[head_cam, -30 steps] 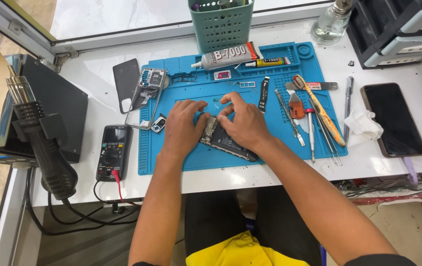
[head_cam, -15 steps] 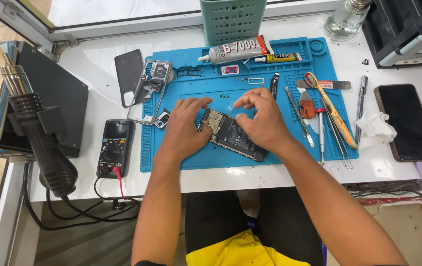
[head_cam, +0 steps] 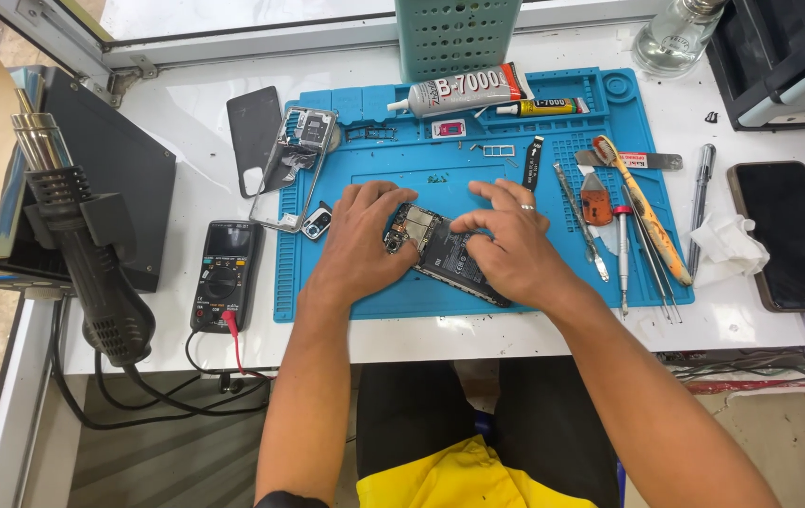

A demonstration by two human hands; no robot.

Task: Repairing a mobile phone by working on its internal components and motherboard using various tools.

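- Here, an opened phone (head_cam: 445, 256) with its circuit board and battery bared lies slanted on the blue repair mat (head_cam: 374, 292), near the mat's middle.
- The left hand (head_cam: 360, 245) presses on the phone's upper left end, fingers curled over its edge, holding it steady.
- The right hand (head_cam: 506, 240) rests on the phone's right part, thumb and forefinger pinched together on the board; a ring sits on one finger.
- A phone frame (head_cam: 294, 169) and a dark back cover (head_cam: 254, 136) lie at the mat's left edge.
- A glue tube (head_cam: 459, 91) lies along the top of the mat.
- Tweezers and prying tools (head_cam: 623, 221) lie in a row to the right.
- A multimeter (head_cam: 226, 273) sits on the white surface (head_cam: 186, 113), beside a hot-air gun (head_cam: 83, 245).
- Another dark phone (head_cam: 788, 235) lies far right.
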